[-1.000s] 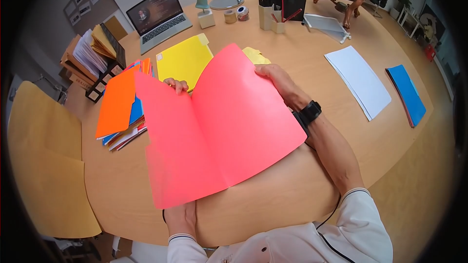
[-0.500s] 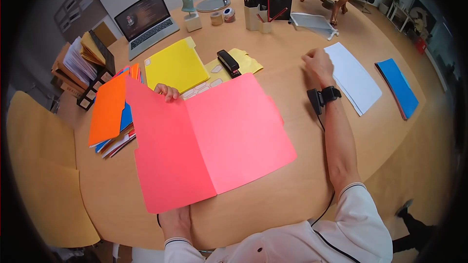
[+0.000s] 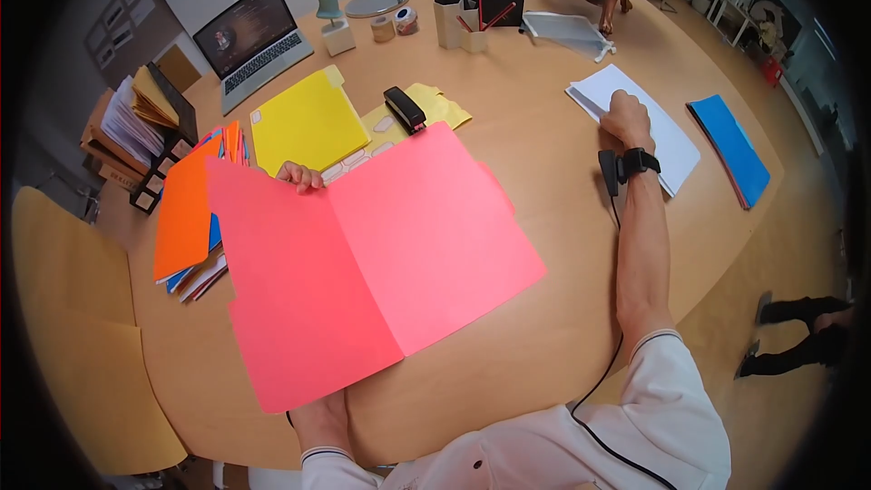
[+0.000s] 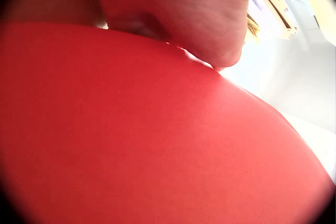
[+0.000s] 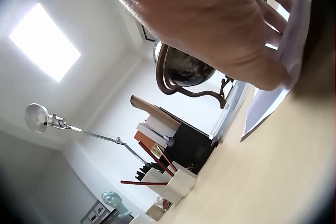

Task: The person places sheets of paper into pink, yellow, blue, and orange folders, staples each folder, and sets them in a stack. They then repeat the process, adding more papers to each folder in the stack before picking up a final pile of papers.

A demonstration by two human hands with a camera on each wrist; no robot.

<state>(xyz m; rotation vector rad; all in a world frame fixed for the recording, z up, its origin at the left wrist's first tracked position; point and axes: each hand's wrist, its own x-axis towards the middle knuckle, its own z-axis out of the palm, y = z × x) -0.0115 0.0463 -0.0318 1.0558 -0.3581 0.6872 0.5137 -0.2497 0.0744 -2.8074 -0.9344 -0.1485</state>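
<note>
An open pink folder (image 3: 426, 236) spreads in front of me, its crease running down the middle. Behind it is my left hand (image 3: 299, 176), whose fingers curl over the folder's top edge while the forearm passes beneath. In the left wrist view the folder (image 4: 131, 129) fills most of the picture, under the left hand (image 4: 184, 14). At the right, my right hand (image 3: 628, 120) grips the left edge of a stack of white paper (image 3: 671, 141). The right wrist view has the right hand's (image 5: 210, 24) thumb against the paper (image 5: 265, 109), which bends up there.
Beyond the pink folder lie a yellow folder (image 3: 308, 122) and a black stapler (image 3: 405, 110). An orange folder (image 3: 186, 218) tops a pile at left. Blue folders (image 3: 730, 150) lie right of the paper. A laptop (image 3: 249, 41), bust (image 3: 325, 0) and pen holders (image 3: 458, 23) stand behind.
My right hand has left the pink folder's right edge, moved right and taken hold of the white paper's edge. The pink folder, still in my left hand, has opened flatter.
</note>
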